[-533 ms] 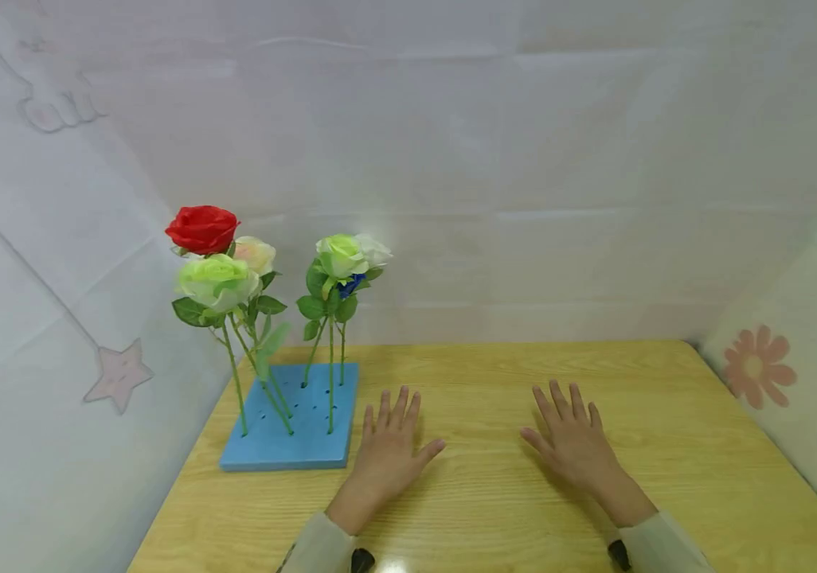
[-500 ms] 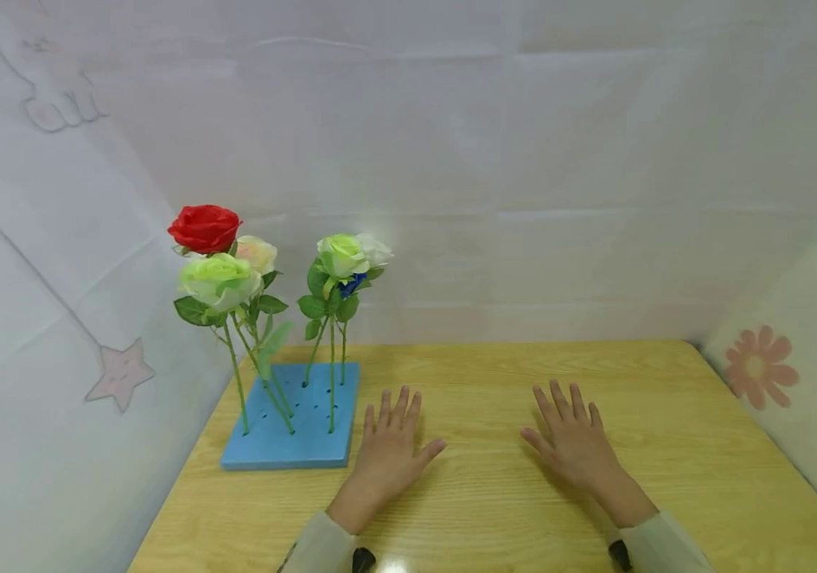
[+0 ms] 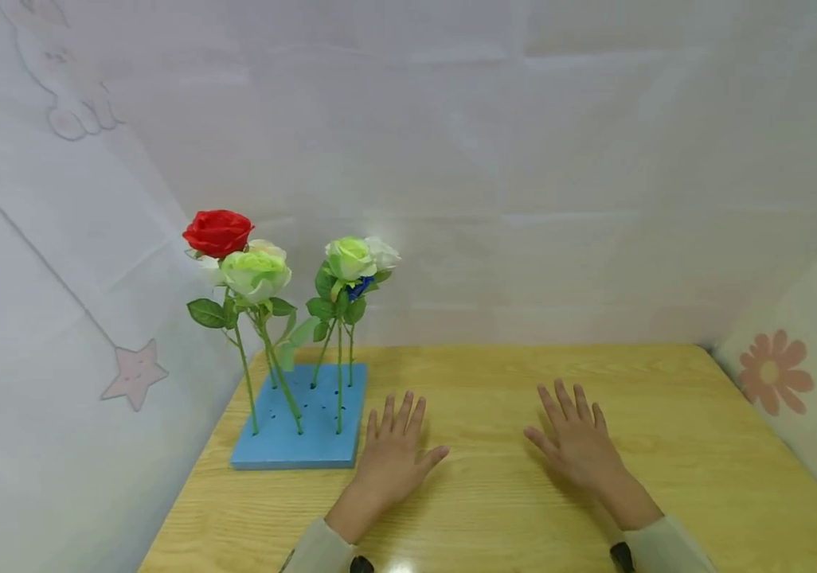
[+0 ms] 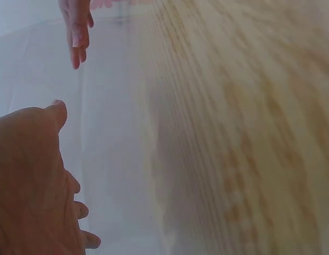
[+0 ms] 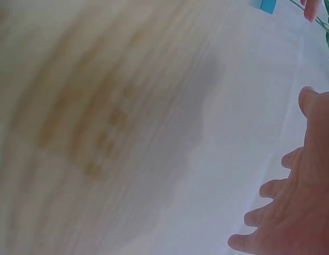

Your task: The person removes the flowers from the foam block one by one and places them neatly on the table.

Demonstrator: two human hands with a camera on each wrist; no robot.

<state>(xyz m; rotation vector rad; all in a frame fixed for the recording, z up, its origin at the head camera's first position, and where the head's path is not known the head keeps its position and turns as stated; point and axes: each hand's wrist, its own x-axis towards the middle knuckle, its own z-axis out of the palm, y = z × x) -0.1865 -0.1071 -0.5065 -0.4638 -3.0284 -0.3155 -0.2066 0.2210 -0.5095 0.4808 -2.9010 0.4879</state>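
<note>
My left hand (image 3: 388, 463) is held palm down over the wooden table, fingers spread, just right of a blue board (image 3: 287, 455). My right hand (image 3: 580, 452) is spread the same way farther right. Both hold nothing. Artificial flowers stand in holes in the board: a red rose (image 3: 218, 232), a green-white rose (image 3: 256, 274) partly covering a pale one, and another green-white rose (image 3: 349, 258) beside a white rose (image 3: 383, 253) and a blue bloom (image 3: 360, 287). In the left wrist view the right hand (image 4: 78, 29) shows beyond the left hand (image 4: 31, 175).
The wooden table (image 3: 487, 509) runs back to a pale cloth wall (image 3: 523, 159). More cloth, printed with a star (image 3: 134, 374) and a pink flower (image 3: 775, 372), closes in both sides. Several spare holes show in the board.
The head view has shifted slightly, so the board sits farther right in it. The left green-white rose stands farther right, now before the pale rose. Both hands stay almost as they were.
</note>
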